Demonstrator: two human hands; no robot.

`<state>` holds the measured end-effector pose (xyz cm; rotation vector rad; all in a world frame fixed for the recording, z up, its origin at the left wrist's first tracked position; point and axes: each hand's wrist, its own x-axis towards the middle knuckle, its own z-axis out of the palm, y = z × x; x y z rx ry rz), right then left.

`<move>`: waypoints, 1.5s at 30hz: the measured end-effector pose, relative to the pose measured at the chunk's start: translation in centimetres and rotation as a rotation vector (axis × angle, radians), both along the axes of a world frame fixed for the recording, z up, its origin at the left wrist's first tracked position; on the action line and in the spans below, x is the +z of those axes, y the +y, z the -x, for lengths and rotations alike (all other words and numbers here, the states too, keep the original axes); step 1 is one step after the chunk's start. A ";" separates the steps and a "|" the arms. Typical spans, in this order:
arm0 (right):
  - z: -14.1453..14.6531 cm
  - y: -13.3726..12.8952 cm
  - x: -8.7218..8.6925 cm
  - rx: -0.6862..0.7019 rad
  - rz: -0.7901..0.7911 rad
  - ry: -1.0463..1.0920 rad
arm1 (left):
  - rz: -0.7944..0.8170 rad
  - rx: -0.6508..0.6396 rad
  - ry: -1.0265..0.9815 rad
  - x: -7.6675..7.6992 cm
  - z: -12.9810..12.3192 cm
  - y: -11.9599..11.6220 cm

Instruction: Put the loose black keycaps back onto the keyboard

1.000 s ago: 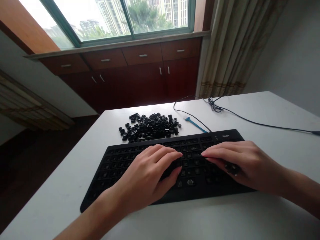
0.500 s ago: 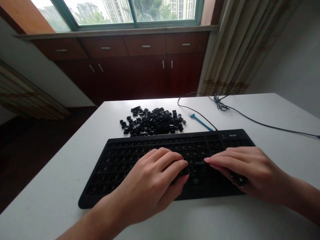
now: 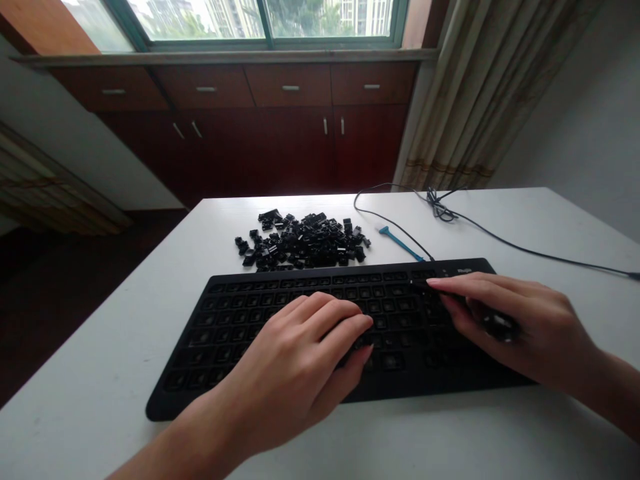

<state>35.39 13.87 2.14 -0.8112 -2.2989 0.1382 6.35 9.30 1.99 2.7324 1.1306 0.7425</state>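
the keyboard (image 3: 405,320), short of the far edge of the tabletop (image 3: 165,267), bears lettering (image 3: 464,271) i can't read. the left hand (image 3: 305,353) arches over the keyboard, grip unclear; the right hand (image 3: 537,317) pinches a black piece (image 3: 419,286).

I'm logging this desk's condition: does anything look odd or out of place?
Yes, the keyboard: many key positions show bare sockets. Beyond its far edge, small black pieces, apparently keycaps, lie heaped on the white table rather than fitted. I can't tell whether any are broken.
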 end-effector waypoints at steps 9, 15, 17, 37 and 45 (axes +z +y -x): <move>-0.5 0.4 -0.9 0.026 0.024 -0.124 | 0.015 0.002 0.013 -0.1 0.0 0.1; -0.3 0.4 -1.0 0.020 0.011 -0.131 | 0.026 0.005 0.018 -0.2 0.0 0.1; -0.3 0.4 -1.0 0.027 0.007 -0.135 | 0.025 0.005 0.020 -0.2 0.0 0.0; -0.1 0.1 -1.1 0.102 0.056 -0.100 | 0.027 0.004 0.021 -0.1 -0.1 0.0; 0.0 0.2 -0.5 0.229 0.046 -0.192 | 0.018 0.000 0.026 -0.2 0.0 0.0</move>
